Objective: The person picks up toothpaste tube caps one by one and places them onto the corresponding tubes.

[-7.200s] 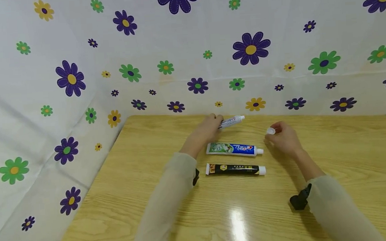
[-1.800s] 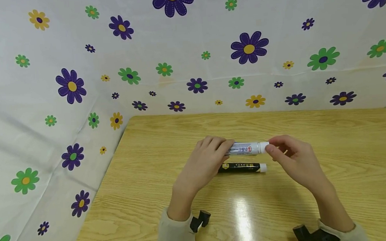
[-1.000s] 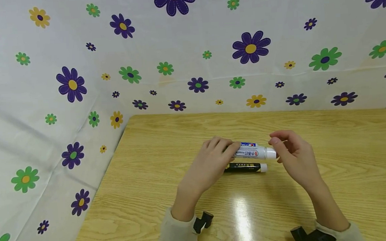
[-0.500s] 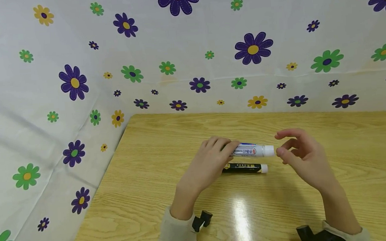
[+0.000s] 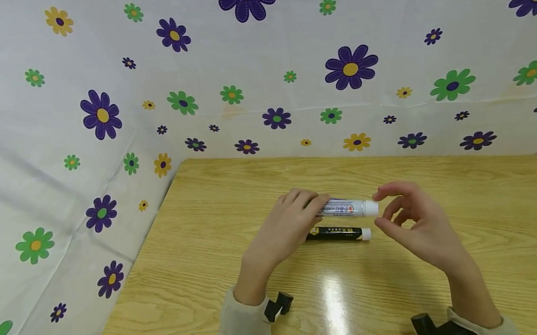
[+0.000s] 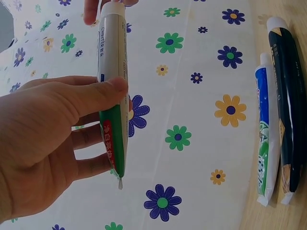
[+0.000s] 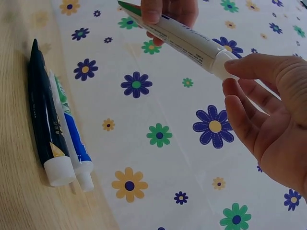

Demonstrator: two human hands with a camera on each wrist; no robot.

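Note:
My left hand [image 5: 283, 225] grips a white toothpaste tube [image 6: 111, 48] with a green tail end, holding it up off the table. A white cap [image 5: 371, 208] sits on the tube's right end. My right hand [image 5: 422, 224] is at that cap, thumb and index finger spread to either side of its end. The thumb [image 7: 249, 66] overlaps the cap in the right wrist view, while a narrow gap shows beside one finger [image 6: 91, 10] in the left wrist view. Whether any finger touches the cap I cannot tell.
A black toothpaste tube [image 5: 339, 233] with a white cap lies on the wooden table [image 5: 198, 228]. Beside it is a blue and green toothpaste tube [image 6: 265, 129], mostly hidden in the head view. A flowered white sheet [image 5: 238, 51] hangs behind the table.
Earlier my right hand held the loose cap and the white tube was uncapped near the back. The cap is now on the tube. Lately the right fingers have moved off the cap and back around it.

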